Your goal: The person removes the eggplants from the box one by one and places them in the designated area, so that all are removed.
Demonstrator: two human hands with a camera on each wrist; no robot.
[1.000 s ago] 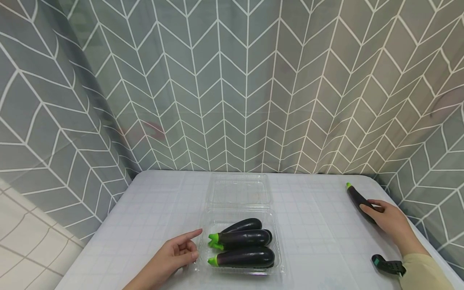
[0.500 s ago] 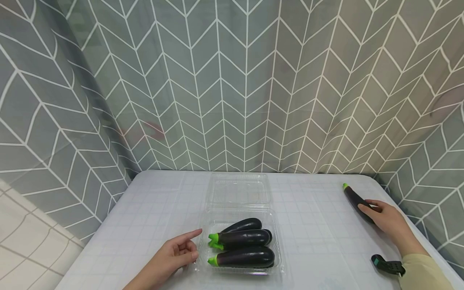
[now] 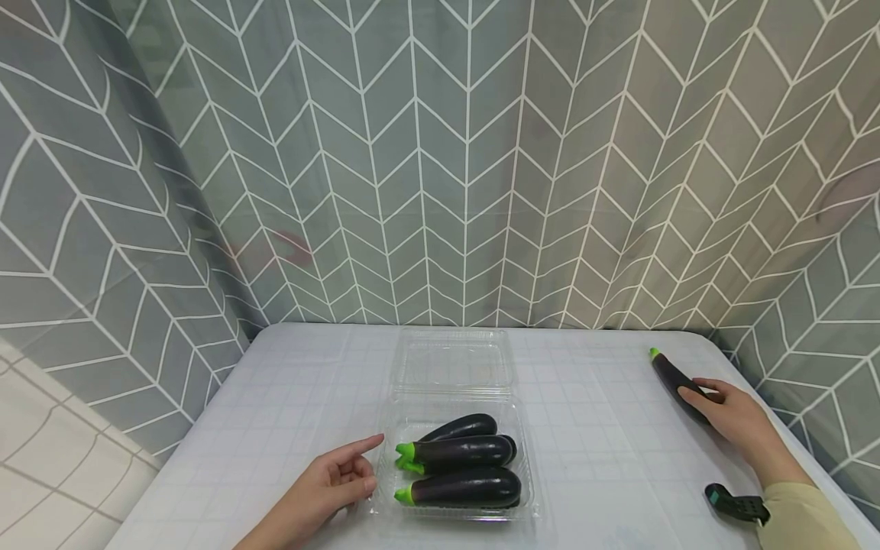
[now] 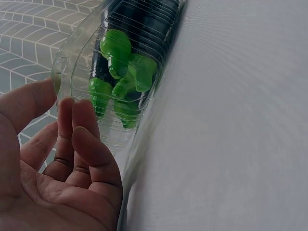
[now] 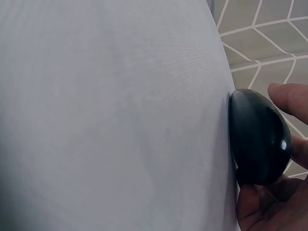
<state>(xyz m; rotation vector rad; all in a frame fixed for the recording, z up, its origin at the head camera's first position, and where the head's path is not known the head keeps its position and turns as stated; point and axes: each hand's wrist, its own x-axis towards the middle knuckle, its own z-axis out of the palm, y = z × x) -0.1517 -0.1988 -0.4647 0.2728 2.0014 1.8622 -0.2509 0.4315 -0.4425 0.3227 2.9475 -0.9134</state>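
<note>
A clear hinged plastic box point(image 3: 528, 477) stands near the table's front, its lid point(image 3: 454, 367) folded back. Several dark purple eggplants point(image 3: 467, 486) with bright green stems lie inside, stems to the left. My left hand point(image 3: 337, 477) is at the box's left side, index finger stretched out and the others loosely bent; in the left wrist view, its fingertips point(image 4: 83, 108) are right at the rim. Far to the right, my right hand point(image 3: 736, 412) holds another eggplant point(image 3: 670, 376) between thumb and fingers. That eggplant lies along the tabletop, stem pointing away, its rounded end point(image 5: 260, 137) showing in the right wrist view.
A black wrist strap device point(image 3: 736, 504) is at the right sleeve point(image 3: 807, 512). The table has a white cloth point(image 3: 598, 443) over it. Grey curtains point(image 3: 467, 168) with a white zigzag pattern hang behind and at both sides.
The eggplant in my right hand has shifted slightly left since the earliest frame, then stayed put. My left hand and the box have not moved.
</note>
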